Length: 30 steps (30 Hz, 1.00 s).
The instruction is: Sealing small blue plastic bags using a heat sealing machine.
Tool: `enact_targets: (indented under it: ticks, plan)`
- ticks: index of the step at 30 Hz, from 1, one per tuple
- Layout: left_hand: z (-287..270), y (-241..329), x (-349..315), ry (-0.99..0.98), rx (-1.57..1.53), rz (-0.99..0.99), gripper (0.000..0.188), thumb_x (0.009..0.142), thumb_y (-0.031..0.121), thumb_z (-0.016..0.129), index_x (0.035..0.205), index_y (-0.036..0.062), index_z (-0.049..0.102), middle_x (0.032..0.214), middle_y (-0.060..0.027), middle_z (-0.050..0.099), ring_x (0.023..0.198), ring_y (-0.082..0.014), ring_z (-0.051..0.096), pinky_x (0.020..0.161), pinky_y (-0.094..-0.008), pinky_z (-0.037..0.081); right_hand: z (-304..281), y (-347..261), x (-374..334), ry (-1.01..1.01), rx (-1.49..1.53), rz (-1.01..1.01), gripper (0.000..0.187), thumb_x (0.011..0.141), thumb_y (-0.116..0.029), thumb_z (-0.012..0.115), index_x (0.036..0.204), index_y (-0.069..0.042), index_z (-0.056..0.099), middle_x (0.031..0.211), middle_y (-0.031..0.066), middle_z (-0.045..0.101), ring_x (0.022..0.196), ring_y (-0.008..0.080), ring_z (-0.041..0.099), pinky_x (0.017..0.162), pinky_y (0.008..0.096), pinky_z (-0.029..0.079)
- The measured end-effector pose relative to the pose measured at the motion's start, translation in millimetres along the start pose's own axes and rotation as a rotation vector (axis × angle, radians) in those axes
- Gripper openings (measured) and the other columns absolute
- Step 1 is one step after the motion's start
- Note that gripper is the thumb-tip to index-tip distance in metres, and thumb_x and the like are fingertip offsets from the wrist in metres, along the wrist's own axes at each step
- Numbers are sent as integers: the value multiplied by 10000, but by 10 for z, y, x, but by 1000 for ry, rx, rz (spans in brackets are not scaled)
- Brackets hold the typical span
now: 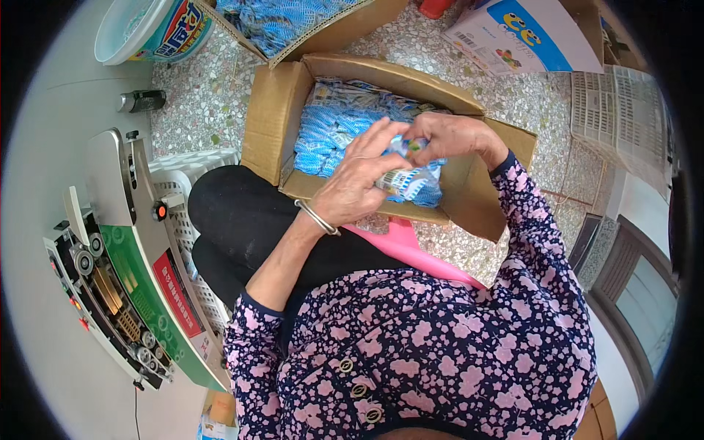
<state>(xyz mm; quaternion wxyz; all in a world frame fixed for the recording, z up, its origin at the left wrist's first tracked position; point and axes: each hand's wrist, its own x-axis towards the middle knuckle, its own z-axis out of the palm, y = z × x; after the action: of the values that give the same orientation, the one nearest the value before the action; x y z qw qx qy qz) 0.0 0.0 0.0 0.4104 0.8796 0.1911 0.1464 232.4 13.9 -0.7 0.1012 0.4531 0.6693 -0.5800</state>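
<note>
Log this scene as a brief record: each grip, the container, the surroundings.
Left grip: at a bunch of shiny blue-and-white plastic packets; exact hold blurred
Right grip: bent inward at the bunch's upper end
Container: open rectangular brown cardboard box, holding many similar packets
Worn: thin round silver-coloured metal bangle, just behind the left grip
Left side: long green-and-grey machine, beside a white plastic lattice basket
Right side: white slatted plastic crate

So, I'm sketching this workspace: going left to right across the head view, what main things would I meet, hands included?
Green machine → left hand → right hand → white crate.
</note>
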Motion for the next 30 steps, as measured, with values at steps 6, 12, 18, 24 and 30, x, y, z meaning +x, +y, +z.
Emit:
enact_targets:
  ticks: [6, 12, 18, 24, 30]
  plan:
    - [-126, 136, 27, 120, -540, -205, 667, 756, 68, 682, 1299, 68, 294, 1349, -204, 358, 1212, -315, 427, 978, -374, 372, -271, -320, -53, -112, 4, -263, 268, 759, -206, 725, 890, 9, 635, 685, 26, 628, 605, 53, 514, 521, 265, 409]
    - [-178, 12, -79, 223, -908, -558, 524, 740, 67, 729, 1189, 16, 465, 1081, -78, 582, 913, -150, 573, 807, -276, 477, -250, -111, -24, -27, 753, -198, 250, 865, -216, 626, 945, 20, 638, 799, 49, 663, 689, 83, 604, 627, 205, 494]
    - [-235, 88, -39, 411, -1121, -634, 221, 749, 59, 732, 952, 24, 653, 893, -33, 665, 790, -79, 611, 706, -225, 505, 611, 1593, 294, 147, -539, 228, 262, 671, -180, 675, 909, -71, 654, 888, 157, 653, 803, 316, 636, 644, 420, 500]
    - [-246, 18, -77, 431, -1048, -678, 260, 752, 20, 720, 997, 15, 632, 920, -38, 661, 797, -93, 623, 722, -242, 530, 1199, 1891, 350, 2, -1231, 357, 385, 745, -499, 556, 926, -190, 698, 990, 18, 597, 1025, 240, 432, 787, 390, 328]
    - [-195, 25, -57, 456, -1143, -644, 254, 755, 17, 718, 994, 18, 633, 917, -42, 661, 797, -93, 623, 718, -236, 529, 1138, 1834, 341, -271, -1177, 388, 543, 751, -603, 513, 916, -122, 703, 983, 37, 618, 1016, 237, 442, 797, 397, 326]
